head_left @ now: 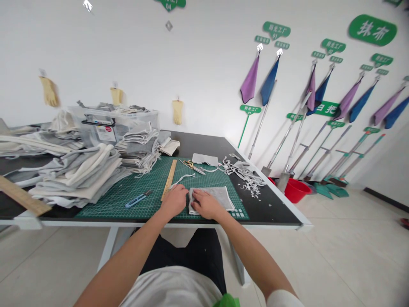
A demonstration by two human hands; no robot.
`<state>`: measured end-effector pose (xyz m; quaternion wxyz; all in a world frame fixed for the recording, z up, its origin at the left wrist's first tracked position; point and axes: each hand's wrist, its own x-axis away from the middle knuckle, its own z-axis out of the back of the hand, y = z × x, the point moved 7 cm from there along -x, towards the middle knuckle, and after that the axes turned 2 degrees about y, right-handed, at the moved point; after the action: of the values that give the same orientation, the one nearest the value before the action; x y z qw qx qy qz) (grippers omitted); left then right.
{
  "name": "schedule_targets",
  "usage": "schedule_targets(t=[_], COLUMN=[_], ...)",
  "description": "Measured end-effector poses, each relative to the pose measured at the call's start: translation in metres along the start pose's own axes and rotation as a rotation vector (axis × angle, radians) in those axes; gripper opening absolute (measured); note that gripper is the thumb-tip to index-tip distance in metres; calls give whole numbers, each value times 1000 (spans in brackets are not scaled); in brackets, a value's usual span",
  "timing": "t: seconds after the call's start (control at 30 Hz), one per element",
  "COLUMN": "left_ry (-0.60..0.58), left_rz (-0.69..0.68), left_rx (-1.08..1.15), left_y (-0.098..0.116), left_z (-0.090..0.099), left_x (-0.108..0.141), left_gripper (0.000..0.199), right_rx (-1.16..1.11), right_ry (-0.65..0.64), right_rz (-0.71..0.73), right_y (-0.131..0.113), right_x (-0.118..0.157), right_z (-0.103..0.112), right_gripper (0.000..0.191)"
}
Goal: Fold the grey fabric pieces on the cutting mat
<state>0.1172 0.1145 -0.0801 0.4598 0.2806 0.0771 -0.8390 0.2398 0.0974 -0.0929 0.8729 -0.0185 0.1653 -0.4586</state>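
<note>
My right hand (205, 204) lies on a folded grey cloth (223, 197), its fingers stretched over the left part. To the left of that cloth, my left hand (174, 200) rests on the green cutting mat (111, 200) with its fingers curled together; anything in them is hidden. A narrow white fabric strip (183, 177) runs up from beside this hand. The wooden ruler (169, 179) slants away just behind it. Farther left lies a blue utility knife (137, 199). Scissors with gold handles (193, 166) lie beyond my hands, near another grey cloth piece (205, 159).
Stacks of grey and white cloth (76, 175) crowd the table's left side, by a clear plastic bin (121, 123). A second wooden ruler (24, 196) overhangs the front left edge. Fabric scraps (246, 172) lie at right. A red bucket (295, 190) and mops stand beyond the table.
</note>
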Motion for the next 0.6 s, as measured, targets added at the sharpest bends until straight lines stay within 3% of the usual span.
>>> schedule_targets(t=[0.13, 0.27, 0.43, 0.6], left_ry=[-83, -150, -184, -154], left_rz=[23, 1, -52, -21], left_rx=[-13, 1, 25, 15], left_y=[-12, -9, -4, -6], left_z=[-17, -28, -30, -30], left_x=[-15, -20, -22, -19], left_gripper=[26, 21, 18, 29], right_rx=[-3, -6, -5, -2], right_ry=[-6, -8, 3, 13], right_rz=[-6, -14, -7, -11], right_y=[1, 3, 3, 3], right_x=[0, 0, 1, 2], right_z=[-1, -2, -2, -2], right_gripper=[43, 45, 46, 45])
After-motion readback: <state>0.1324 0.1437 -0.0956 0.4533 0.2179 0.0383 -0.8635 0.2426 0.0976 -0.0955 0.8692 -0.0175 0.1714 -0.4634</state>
